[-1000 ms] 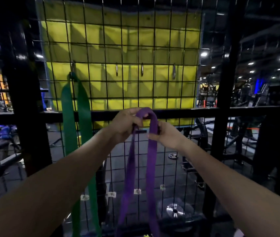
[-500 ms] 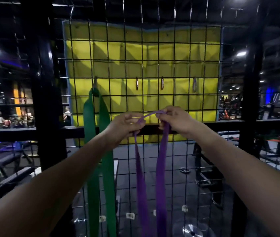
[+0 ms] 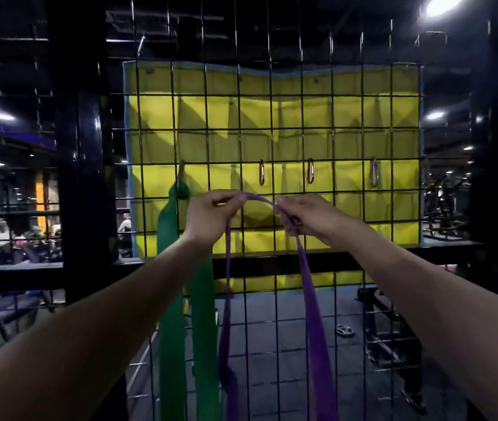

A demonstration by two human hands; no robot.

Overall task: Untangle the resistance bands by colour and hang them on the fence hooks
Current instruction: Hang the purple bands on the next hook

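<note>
purple band (image 3: pixel 308 299) arches between both hands, its top loop stretched flat and running roughly nine to three o'clock, the two long tails dropping straight down toward six. left hand (image 3: pixel 208 217) pinches the loop's left end between thumb and curled fingers (image 3: pixel 235 197); right hand (image 3: pixel 311 218) has its fingers curled round the band's right end, the strap passing down through the palm. both hands have a firm hold, neither is slack.

green band (image 3: pixel 178 284) already hangs from the leftmost hook (image 3: pixel 181 171) on the wire fence (image 3: pixel 348 299), just beside the left wrist at about nine o'clock from it. by that showing the task looks partly done, with the purple one in hand as the step now under way.

what the coming move turns on: the next free hook (image 3: pixel 261 172) sits at twelve o'clock from the middle of the stretched loop, near above it and between the two hands, if anything slightly nearer the left hand. further hooks (image 3: pixel 310 171) lie toward one and two o'clock, above the right hand. the hook's long axis stands upright, crosswise to the loop, so the loop would likely need lifting up and onto it. whether these clips are open or gated cannot be told. a yellow mat (image 3: pixel 393 141) hangs behind the mesh.
</note>
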